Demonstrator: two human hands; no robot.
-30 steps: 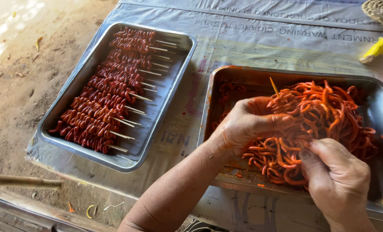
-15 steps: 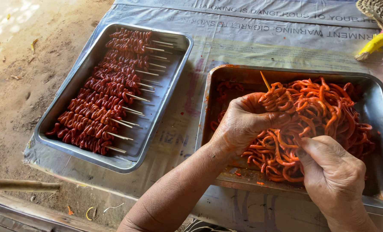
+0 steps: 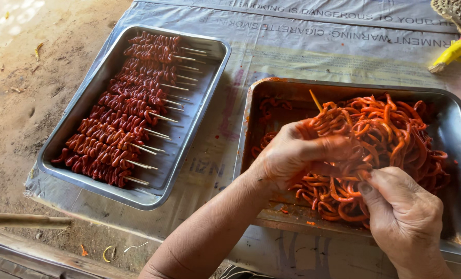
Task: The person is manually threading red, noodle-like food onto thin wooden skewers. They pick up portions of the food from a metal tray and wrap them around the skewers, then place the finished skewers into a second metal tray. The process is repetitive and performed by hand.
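Far left: bare dirt ground [image 3: 13, 103], with a wooden pole [image 3: 26, 221] lying at the bench edge. The bench is covered by a printed plastic sheet [image 3: 271, 57], presumably to keep grease off the surface.

Left tray [image 3: 80, 108]: steel, holding finished skewers [image 3: 119, 111] of dark red coiled meat, laid in neat overlapping rows with the stick ends all pointing right (easy to grab, so it seems).

Right tray [image 3: 256, 108]: steel, smeared orange, holding a loose heap of marinated orange strips [image 3: 395, 134].

Left hand [image 3: 297, 155]: over the right tray, fingers closed around a bunched coil of strips threaded on a bamboo stick [image 3: 315, 101], whose tip pokes up and back from the fist. The grip looks set to keep the coil from sliding.

Right hand [image 3: 406, 217]: at the tray's near edge, fingers curled down and pinching a strand of the strips just beside the left hand; the fingertips are partly hidden.

Top right corner: a woven item [image 3: 457, 10] with a yellow-wrapped handle [image 3: 452, 51].
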